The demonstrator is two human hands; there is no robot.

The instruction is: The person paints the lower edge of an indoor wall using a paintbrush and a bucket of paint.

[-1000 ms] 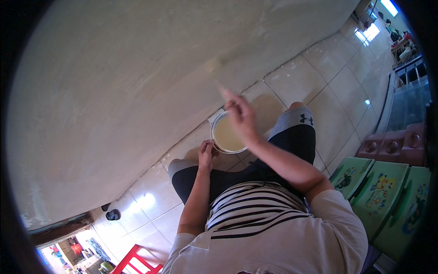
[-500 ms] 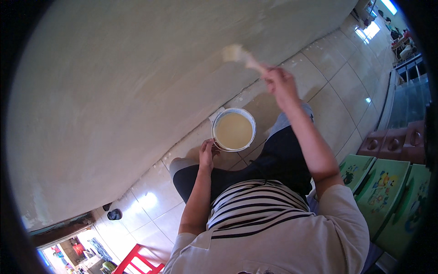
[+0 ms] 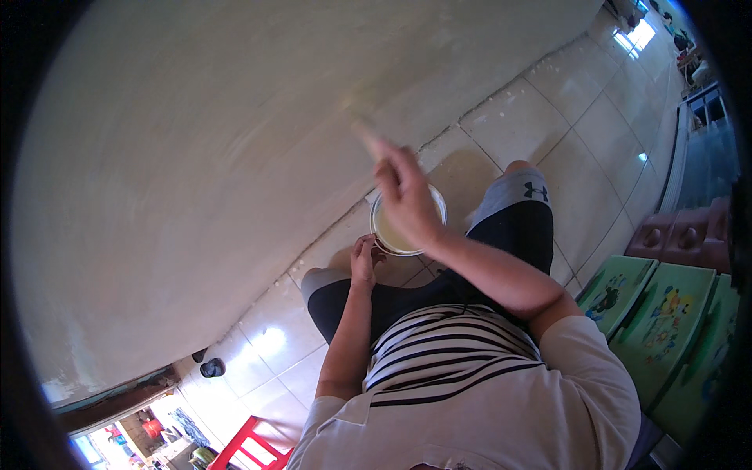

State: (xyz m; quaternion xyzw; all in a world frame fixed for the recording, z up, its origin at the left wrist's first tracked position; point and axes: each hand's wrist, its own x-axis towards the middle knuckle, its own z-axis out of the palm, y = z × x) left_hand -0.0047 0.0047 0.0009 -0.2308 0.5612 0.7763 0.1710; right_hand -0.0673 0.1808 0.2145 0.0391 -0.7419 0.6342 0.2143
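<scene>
My right hand (image 3: 409, 200) grips a paintbrush by its handle (image 3: 366, 137). Motion smears the brush, and its pale bristle end is against or very close to the beige wall (image 3: 196, 164). Below that hand stands a round white bucket (image 3: 444, 215) holding cream-coloured paint (image 3: 389, 233); my right hand and wrist hide much of it. At the bucket's near left edge, the fingers of my left hand (image 3: 363, 262) are closed on its rim or wire handle; I cannot tell which.
Pale floor tiles (image 3: 595, 149) run along the wall's foot. Green decorated drawers (image 3: 662, 313) and brownish-red containers (image 3: 681, 239) stand at the right. A red plastic stool or chair (image 3: 254, 448) and dark footwear (image 3: 212, 367) are at the lower left.
My right hand has swept the brush left along the wall, and now passes over the bucket. My left hand stays at the bucket's edge. The whole view has shifted slightly.
</scene>
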